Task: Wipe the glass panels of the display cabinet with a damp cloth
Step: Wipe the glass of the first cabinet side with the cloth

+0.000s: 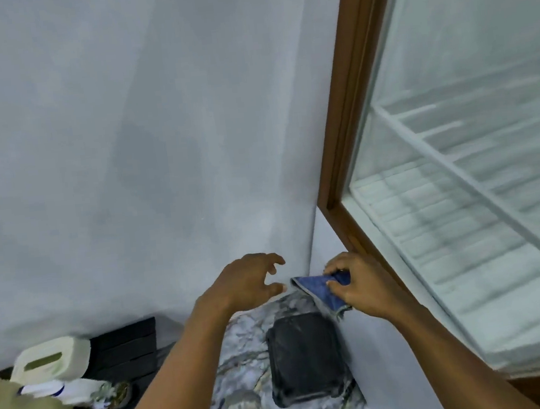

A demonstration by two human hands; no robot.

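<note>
Pale wall fills the left. Ahead of it the left hand (250,281) hangs open, fingers spread, holding nothing, just beside the blue cloth (321,290) pinched in the right hand (359,286) near the brown frame's (342,176) lower corner. Likely still readying the cloth — next, press it flat on the glass panel (476,182), not yet touched.

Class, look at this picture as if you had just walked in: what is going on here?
A person stands beside a wood-framed display cabinet with glass panels. The right hand pinches a folded blue cloth close to the cabinet's lower frame, not on the glass. The left hand is open, fingers spread, next to the cloth but not touching it. Below, on the floor, lie a dark bag and a white container. Wiping does not appear to be under way.
</note>
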